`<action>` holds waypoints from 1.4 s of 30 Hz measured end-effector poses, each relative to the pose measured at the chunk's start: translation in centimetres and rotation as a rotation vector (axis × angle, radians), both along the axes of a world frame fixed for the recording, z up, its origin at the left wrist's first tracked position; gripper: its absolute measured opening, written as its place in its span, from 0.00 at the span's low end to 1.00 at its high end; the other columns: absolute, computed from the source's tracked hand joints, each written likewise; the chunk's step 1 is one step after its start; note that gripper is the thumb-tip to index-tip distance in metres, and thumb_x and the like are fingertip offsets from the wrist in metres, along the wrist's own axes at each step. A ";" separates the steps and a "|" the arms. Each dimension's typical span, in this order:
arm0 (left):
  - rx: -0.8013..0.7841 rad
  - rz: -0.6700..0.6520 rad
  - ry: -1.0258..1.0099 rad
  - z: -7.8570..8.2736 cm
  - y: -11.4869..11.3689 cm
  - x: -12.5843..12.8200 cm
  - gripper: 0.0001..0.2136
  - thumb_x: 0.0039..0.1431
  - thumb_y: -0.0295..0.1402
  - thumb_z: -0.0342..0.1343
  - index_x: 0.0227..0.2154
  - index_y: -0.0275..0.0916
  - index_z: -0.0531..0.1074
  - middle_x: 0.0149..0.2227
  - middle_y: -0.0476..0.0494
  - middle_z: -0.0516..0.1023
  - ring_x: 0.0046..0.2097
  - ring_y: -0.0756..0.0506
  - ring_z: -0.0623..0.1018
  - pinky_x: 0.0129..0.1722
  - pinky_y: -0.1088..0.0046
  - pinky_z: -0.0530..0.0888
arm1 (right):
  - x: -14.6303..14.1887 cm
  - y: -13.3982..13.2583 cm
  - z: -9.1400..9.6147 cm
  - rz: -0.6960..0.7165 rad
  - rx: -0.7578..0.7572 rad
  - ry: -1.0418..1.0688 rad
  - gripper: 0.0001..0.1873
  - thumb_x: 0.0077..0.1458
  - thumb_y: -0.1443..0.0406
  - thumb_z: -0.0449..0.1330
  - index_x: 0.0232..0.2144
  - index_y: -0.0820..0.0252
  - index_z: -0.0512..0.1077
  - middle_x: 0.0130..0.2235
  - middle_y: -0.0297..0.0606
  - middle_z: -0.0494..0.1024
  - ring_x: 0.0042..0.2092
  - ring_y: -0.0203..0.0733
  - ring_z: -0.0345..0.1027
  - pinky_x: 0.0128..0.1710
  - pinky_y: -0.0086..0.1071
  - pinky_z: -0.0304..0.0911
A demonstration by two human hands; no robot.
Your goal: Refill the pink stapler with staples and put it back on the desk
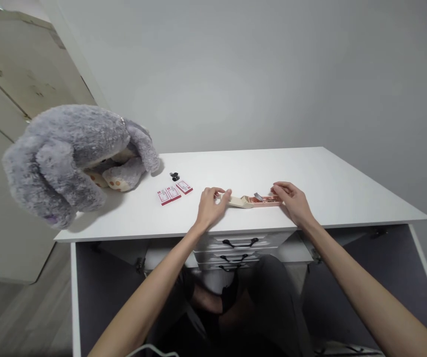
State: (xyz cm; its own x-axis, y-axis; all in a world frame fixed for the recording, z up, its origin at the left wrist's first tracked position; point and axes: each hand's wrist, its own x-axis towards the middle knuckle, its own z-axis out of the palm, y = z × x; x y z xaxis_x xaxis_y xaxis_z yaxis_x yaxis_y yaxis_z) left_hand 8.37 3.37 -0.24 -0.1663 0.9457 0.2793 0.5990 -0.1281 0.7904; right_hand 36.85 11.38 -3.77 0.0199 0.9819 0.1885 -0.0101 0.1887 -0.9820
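An open box lay on the near tabletop, its lid between closed thumb and fingers of the left hand; the right hand had half-curled fingers at the box's right end, grip unclear.

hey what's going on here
A person has both bare hands on a narrow box on a white desktop. The left hand is at its cream lid, which is folded open; the right hand is at the pink end. A small grey piece shows at the box's open part. Three red-and-white packets lie to the left, with a small black object behind them and a grey plush toy further left.
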 end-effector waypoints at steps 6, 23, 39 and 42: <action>0.109 0.054 0.036 -0.2 -0.5 -2.8 0.18 0.79 0.42 0.42 0.45 0.39 0.75 0.49 0.34 0.76 0.56 0.39 0.75 0.62 0.58 0.69 | -0.6 -2.1 0.8 -0.207 0.227 -0.169 0.10 0.59 0.56 0.65 0.39 0.54 0.78 0.44 0.43 0.82 0.49 0.52 0.76 0.56 0.48 0.70; 0.218 0.144 0.766 -1.5 -0.5 -9.4 0.18 0.73 0.34 0.48 0.57 0.38 0.77 0.63 0.32 0.77 0.75 0.27 0.62 0.75 0.39 0.56 | -10.4 -7.4 3.4 0.773 0.175 -0.445 0.12 0.56 0.70 0.54 0.30 0.57 0.78 0.31 0.34 0.82 0.33 0.39 0.71 0.35 0.31 0.59; 0.202 -0.132 0.563 -2.3 -2.0 -10.7 0.17 0.76 0.40 0.52 0.60 0.41 0.75 0.64 0.30 0.73 0.67 0.32 0.72 0.67 0.44 0.70 | -10.4 -7.1 3.5 0.790 0.095 -0.428 0.09 0.61 0.65 0.58 0.36 0.57 0.79 0.36 0.36 0.85 0.33 0.38 0.68 0.34 0.32 0.56; 0.228 -0.133 0.515 -1.9 -2.5 -10.8 0.21 0.73 0.42 0.58 0.64 0.42 0.70 0.67 0.31 0.71 0.69 0.32 0.71 0.67 0.45 0.71 | -10.5 -7.1 3.8 0.785 0.109 -0.444 0.09 0.62 0.64 0.58 0.36 0.57 0.79 0.36 0.36 0.85 0.33 0.38 0.69 0.35 0.32 0.57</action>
State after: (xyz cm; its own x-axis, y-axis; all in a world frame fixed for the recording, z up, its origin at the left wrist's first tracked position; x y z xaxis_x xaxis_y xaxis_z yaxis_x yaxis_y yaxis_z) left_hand -2.41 0.90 -2.18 0.1611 0.8556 0.4918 0.8662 -0.3614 0.3450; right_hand 26.30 4.28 0.01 -0.7440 0.6588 0.1117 0.2001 0.3791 -0.9035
